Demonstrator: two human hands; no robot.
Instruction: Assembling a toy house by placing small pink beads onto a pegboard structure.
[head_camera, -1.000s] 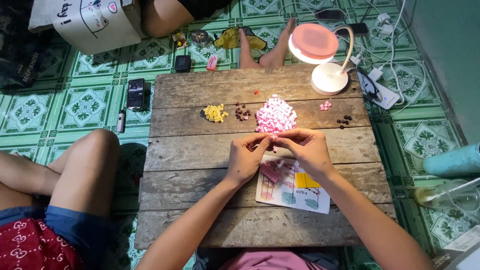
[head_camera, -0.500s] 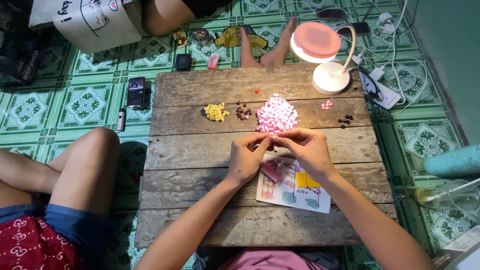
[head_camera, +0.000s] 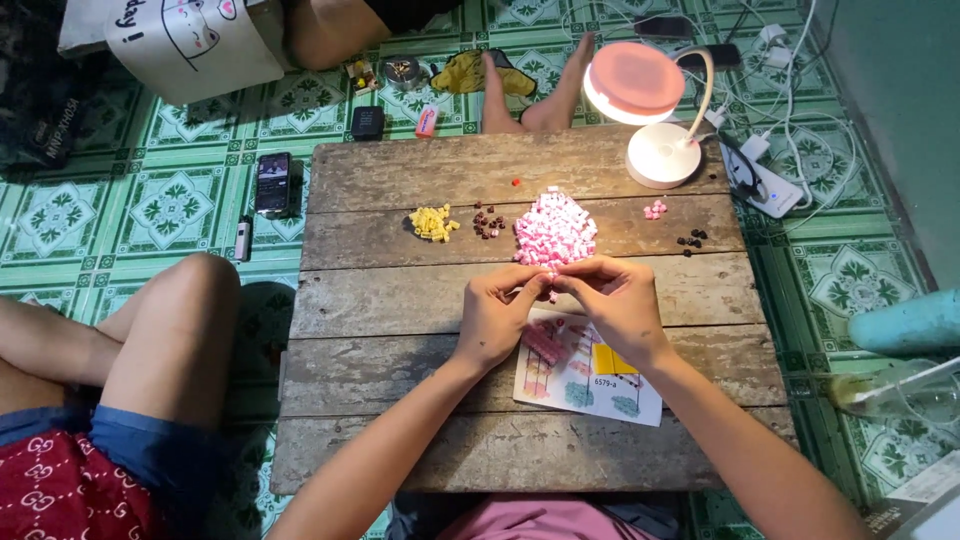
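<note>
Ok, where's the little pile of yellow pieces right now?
In the head view the yellow pieces lie on the wooden table's far left part, just left of the dark brown pieces.

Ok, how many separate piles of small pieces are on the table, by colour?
Pink piles: 2, big and small
Yellow pile: 1
Dark piles: 2, left and right
Total: 5

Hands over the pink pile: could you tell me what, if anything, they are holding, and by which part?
Left hand and right hand pinch something tiny between their fingertips; what it is cannot be told.
</note>
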